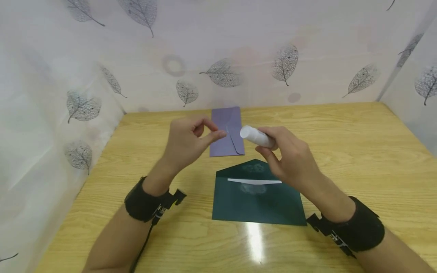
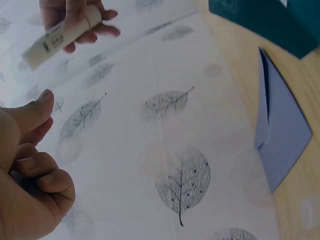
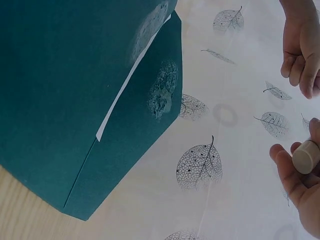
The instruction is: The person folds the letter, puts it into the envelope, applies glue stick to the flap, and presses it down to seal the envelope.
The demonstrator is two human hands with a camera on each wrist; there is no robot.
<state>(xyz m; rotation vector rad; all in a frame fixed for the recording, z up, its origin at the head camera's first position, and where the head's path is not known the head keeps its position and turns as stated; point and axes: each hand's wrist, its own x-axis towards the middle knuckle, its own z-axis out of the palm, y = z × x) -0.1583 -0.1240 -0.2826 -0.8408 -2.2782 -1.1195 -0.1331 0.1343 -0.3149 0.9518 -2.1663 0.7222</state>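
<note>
My right hand [image 1: 290, 159] holds a white glue stick [image 1: 256, 136] between thumb and fingers, raised above the table and tilted to the left. My left hand [image 1: 187, 142] hovers to its left, thumb and fingers loosely bent, with nothing seen between them. Below my hands lies a dark green envelope [image 1: 256, 206], its pointed flap unfolded away from me. A white paper edge [image 1: 254, 181] shows in its mouth. Whitish smears [image 3: 162, 92] mark the flap and the body just under the mouth. My right hand covers part of the flap's right side in the head view.
A purple envelope [image 1: 223, 144] with its flap folded over lies behind the green one, near the table's back edge. The wooden table [image 1: 358, 163] meets a leaf-patterned sheet [image 1: 239, 45] at the back and sides. A black cable [image 1: 141, 246] runs from my left wristband.
</note>
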